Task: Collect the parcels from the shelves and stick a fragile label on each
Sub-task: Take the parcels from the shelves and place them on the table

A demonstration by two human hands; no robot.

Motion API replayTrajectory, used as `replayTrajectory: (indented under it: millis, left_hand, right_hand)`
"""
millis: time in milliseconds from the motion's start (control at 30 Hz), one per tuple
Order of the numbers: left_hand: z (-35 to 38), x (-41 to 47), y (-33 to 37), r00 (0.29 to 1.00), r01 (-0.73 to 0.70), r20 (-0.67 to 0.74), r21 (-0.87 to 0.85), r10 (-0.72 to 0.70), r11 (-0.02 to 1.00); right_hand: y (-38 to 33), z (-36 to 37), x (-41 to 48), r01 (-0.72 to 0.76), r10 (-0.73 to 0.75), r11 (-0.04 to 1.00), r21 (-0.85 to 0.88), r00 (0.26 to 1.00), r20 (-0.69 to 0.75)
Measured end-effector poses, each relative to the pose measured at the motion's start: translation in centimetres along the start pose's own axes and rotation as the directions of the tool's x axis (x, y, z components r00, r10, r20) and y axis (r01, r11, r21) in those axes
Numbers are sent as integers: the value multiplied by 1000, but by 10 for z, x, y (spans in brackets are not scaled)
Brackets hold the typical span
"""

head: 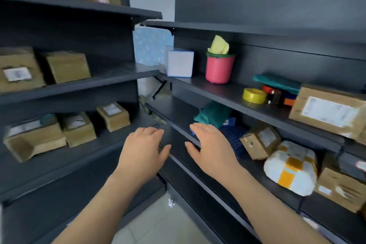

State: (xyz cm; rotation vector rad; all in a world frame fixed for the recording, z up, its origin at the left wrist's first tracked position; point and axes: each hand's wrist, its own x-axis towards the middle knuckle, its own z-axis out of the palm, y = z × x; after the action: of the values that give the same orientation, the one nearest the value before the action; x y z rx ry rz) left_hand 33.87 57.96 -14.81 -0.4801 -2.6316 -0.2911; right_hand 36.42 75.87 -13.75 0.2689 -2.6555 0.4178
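Cardboard parcels (78,128) sit in rows on the left shelves (79,87), most with labels up where they can be read. More lie on the right shelves (217,93), among them a white parcel (291,170) banded in orange. The left hand (144,148) and right hand (210,148) hang side by side near the corner where the units meet, palms down, fingers straight and loosely together, holding nothing. They look poised to reach; no parcel seems collected yet. A yellow tape roll (254,95) lies on the right middle shelf.
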Motion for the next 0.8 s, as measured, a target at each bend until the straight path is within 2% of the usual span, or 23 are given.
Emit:
replayTrajectory:
  millis: [233, 367, 567, 800]
  left_hand:
    - [-9, 12, -95, 966, 258, -50, 105, -254, 960]
    - [-20, 32, -159, 931, 365, -68, 151, -358, 919]
    - [-35, 82, -255, 905, 425, -96, 137, -415, 895]
    - [-49, 161, -335, 904, 424, -98, 73, -416, 903]
  right_hand:
    - [-50, 61, 97, 237, -246, 967, 97, 964, 96]
    - [-89, 94, 156, 308, -324, 941, 144, 940, 104]
    - [-144, 136, 250, 325, -340, 926, 193, 939, 49]
    - [-183, 164, 345, 293, -305, 927, 235, 952, 19]
